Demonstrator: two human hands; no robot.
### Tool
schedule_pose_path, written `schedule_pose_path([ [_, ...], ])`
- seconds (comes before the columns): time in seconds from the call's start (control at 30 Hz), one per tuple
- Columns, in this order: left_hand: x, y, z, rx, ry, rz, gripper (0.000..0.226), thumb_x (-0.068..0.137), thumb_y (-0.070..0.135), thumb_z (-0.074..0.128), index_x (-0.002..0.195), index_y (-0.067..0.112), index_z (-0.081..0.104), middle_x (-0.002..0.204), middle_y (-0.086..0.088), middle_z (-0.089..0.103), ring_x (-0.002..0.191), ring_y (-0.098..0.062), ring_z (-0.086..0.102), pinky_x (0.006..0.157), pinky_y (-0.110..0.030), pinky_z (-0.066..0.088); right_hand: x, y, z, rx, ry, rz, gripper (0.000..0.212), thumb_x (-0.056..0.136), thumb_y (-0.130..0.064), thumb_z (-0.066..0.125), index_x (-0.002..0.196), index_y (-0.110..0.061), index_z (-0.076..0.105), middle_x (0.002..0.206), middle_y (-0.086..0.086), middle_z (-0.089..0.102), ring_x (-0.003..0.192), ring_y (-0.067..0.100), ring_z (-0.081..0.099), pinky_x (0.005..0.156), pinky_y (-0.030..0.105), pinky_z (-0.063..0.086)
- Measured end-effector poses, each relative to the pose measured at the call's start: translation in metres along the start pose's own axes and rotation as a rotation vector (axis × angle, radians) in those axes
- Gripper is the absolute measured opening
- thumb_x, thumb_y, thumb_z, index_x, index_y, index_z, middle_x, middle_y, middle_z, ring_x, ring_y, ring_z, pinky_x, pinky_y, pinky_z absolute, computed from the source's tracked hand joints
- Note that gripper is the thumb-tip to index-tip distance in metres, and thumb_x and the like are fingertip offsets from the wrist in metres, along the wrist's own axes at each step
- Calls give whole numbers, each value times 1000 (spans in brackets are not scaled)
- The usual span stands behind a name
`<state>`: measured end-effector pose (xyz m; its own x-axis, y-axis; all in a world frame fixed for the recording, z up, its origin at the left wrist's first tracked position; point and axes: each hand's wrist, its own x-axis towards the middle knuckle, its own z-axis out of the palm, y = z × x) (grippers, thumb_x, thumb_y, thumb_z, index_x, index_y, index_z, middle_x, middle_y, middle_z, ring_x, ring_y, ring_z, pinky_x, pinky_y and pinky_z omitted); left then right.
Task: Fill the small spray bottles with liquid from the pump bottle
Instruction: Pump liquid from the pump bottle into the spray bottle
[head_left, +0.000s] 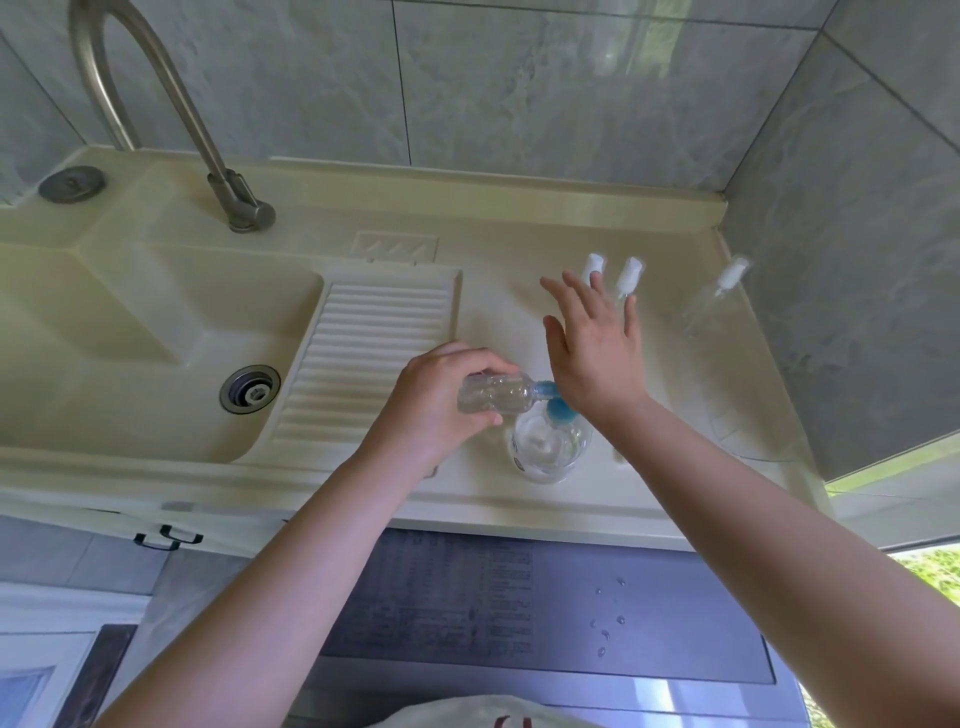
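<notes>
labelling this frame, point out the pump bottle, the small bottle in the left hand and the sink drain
pump bottle (550, 447), head view, clear body
small bottle (493, 397), head view, clear side by the left hand (441, 400)
sink drain (250, 388), head view, metal strainer

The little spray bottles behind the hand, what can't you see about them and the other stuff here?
Head view only:
- Two small spray bottles: bodies hidden by the right hand; fill level unknown.
- Third spray bottle: clear and blurred, contents unreadable.
- Pump bottle: blue pump head partly covered by the right wrist.
- Small bottle gripped by the left hand: fingers hide its base.
</notes>
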<state>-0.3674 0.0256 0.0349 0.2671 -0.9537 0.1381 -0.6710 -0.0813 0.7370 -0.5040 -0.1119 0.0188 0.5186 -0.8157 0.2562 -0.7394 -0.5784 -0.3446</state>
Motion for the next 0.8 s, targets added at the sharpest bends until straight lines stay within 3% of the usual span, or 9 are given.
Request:
schedule_pose_path([
  [0.1,2,2,-2,8,6,5,50,64,5,88,106,29,74,97,11,64,89,3,59,80,-1,36,3,-1,-3,15,23,-41,46,105,-23,37,151,-24,37,157,-1,36,153,24,11,122,52,4],
  [0.27,3,5,-3,21,-5,5,51,63,7,88,105,32,74,98,13,65,93,-6,62,89,-18,47,-2,1,6,8,-26,-9,48,107,-33,30,155,-28,27,160,0,32,154,24,5,123,52,3],
  [0.47,2,6,-3,16,0,8,51,64,6,88,107,29,74,98,13,64,92,-3,60,85,-6,41,7,1,-3,-53,-10,-46,50,107,-38,30,156,-29,24,158,-1,34,154,27,7,122,53,3],
  [0.63,2,3,-3,47,-18,3,51,65,8,88,108,30,74,98,12,64,93,-7,61,88,-16,45,-2,1,10,-69,-92,34,49,107,-43,24,155,-33,25,158,-3,36,154,27,7,122,53,1],
  [0.8,0,1,-3,1,-2,10,50,63,4,88,106,26,75,96,11,65,93,-7,63,86,-6,42,4,1,-1,-63,-39,20,51,107,-43,29,155,-30,25,158,-2,35,154,27,6,122,52,2],
])
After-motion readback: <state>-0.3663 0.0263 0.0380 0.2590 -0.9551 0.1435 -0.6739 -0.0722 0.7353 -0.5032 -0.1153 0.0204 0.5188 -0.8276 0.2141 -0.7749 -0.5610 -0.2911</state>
